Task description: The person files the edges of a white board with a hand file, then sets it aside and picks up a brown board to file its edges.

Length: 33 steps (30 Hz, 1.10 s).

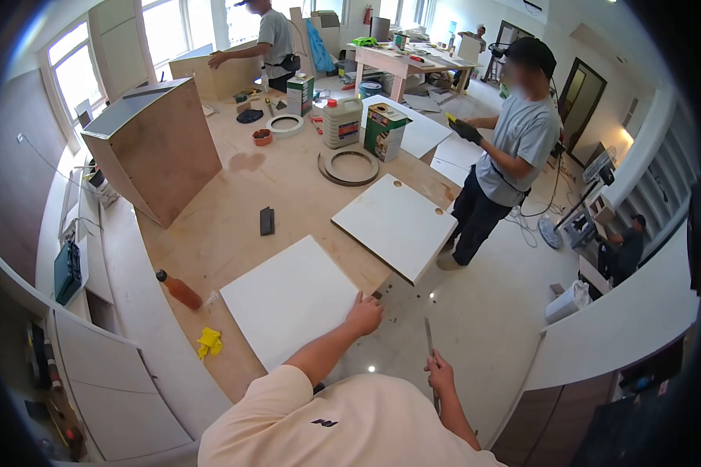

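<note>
My left hand is closed over the right edge of a white panel, which lies flat at the near side of the workbench. A small dark thing shows by its fingertips; I cannot make out what it is. Off the bench's right side, my right hand grips a long, flat metal file that points up and away from me. A second white panel, with two round holes near its far edge, lies beyond the first and overhangs the bench.
On the wooden workbench are a dark block, an orange bottle, a yellow cloth, edging rolls, cans and a tall cabinet box. A gloved co-worker stands at right; others work farther off.
</note>
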### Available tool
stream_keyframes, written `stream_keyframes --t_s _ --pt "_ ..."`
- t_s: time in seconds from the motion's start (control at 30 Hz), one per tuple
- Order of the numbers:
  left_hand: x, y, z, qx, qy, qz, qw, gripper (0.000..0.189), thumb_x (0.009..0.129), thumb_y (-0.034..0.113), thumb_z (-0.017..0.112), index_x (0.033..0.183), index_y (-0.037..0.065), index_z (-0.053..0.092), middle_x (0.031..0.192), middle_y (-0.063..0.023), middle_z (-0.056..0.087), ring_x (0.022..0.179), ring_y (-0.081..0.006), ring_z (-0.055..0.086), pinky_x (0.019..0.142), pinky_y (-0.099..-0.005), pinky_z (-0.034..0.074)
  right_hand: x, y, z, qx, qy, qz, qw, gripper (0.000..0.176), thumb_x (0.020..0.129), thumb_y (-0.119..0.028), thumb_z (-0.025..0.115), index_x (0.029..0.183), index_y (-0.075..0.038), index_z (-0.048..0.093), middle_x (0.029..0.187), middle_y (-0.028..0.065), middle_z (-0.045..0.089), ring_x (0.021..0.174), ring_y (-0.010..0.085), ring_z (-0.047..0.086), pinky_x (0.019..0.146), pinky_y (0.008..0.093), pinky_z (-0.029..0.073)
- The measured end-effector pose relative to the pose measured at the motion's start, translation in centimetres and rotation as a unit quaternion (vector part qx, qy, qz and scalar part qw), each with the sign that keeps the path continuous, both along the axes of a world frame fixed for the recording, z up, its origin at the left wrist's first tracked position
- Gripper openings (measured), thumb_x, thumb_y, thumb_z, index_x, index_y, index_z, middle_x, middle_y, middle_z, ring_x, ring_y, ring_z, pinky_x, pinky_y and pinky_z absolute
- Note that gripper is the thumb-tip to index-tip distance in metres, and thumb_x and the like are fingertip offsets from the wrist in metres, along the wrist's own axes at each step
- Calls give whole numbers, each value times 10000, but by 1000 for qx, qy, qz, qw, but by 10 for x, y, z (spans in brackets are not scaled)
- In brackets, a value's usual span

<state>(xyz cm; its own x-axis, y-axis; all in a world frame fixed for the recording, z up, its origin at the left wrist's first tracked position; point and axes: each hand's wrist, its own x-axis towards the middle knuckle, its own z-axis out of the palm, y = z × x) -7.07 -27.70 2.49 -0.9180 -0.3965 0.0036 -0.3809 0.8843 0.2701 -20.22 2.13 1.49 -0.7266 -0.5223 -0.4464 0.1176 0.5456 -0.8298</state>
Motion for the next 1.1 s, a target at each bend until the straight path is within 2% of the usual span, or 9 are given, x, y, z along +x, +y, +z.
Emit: stream_keyframes --t_s 0.3,0.5,0.7,0.8,1.0,1.1 --pt "3 6 -6 25 101 14 995 160 925 163 548 936 77 682 1057 -84 666 1204 -264 560 1141 -647 259 11 5 4 7 -4 -6 1000 508 1007 -251 610 1483 -107 502 779 35 633 477 79 421 429 262 370" --pt "-4 9 -7 21 53 53 997 157 912 121 532 982 70 663 1055 -109 663 1171 -271 583 1137 -650 257 14 16 1 15 -7 -9 1000 509 1010 -249 604 1485 -99 498 784 37 634 478 82 432 428 260 371" --pt "-5 10 -5 24 30 41 998 168 927 121 519 1019 74 651 1093 -111 655 1191 -260 579 1149 -636 254 13 27 -1 18 -20 -20 999 510 1007 -250 608 1483 -100 500 788 44 640 473 83 433 423 261 369" --pt "-6 10 -13 14 65 39 997 170 930 119 518 1029 75 650 1089 -108 656 1202 -255 576 1158 -623 251 7 33 1 15 -16 -16 1000 510 1005 -254 610 1480 -100 505 786 47 642 470 83 435 420 262 367" --pt "-8 11 -7 33 8 61 998 155 951 123 495 1038 74 613 1108 -133 656 1172 -305 588 1160 -589 270 -13 47 3 16 18 -6 1000 508 1005 -260 608 1477 -101 509 774 47 643 465 87 442 413 269 368" --pt "-8 11 2 77 63 91 991 137 968 169 512 1005 71 602 1110 -143 655 1144 -331 596 1156 -584 277 -23 58 1 10 5 -8 1000 506 1006 -261 606 1476 -100 509 773 45 642 463 90 439 411 270 366"
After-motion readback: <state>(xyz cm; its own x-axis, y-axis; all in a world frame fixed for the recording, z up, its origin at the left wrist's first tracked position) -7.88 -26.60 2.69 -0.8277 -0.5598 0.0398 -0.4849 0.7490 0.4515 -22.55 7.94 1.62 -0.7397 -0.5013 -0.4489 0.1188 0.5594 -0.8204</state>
